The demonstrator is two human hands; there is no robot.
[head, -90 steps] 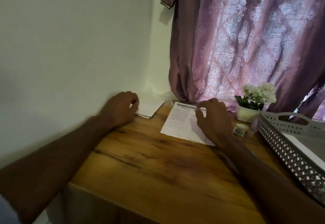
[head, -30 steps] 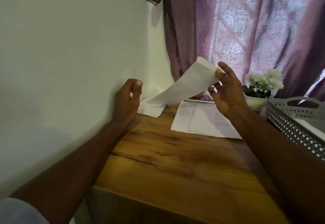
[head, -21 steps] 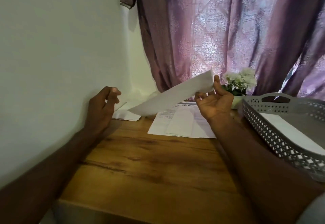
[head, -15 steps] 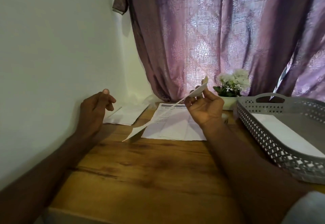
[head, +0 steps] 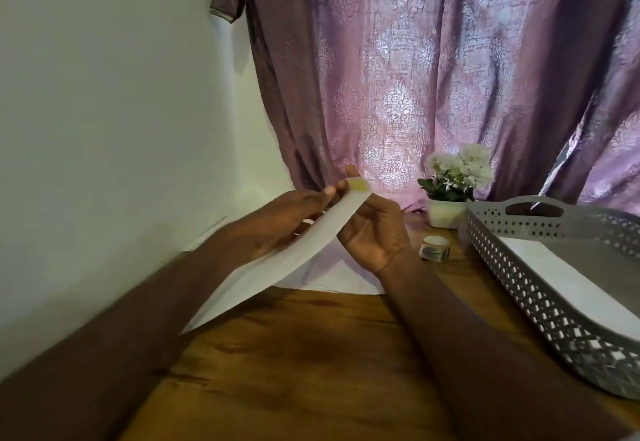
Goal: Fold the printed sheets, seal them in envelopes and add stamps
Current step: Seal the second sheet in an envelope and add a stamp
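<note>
You hold the envelope (head: pixel 277 264) above the table (head: pixel 311 354), both hands pinching its far end, left hand (head: pixel 294 219), right hand (head: pixel 374 232); it's light, floppy paper, so grip edges gently

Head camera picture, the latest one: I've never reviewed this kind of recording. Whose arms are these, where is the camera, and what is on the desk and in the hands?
No machine here: a person wears one camera on the head, looking down along both forearms. The left hand and right hand together hold a white envelope above a wooden desk. The envelope's far end shows a yellowish strip. Under it lie printed sheets. To the right stand a small roll of stamps, a flower pot and a grey perforated tray with white paper inside. A purple curtain hangs behind.
</note>
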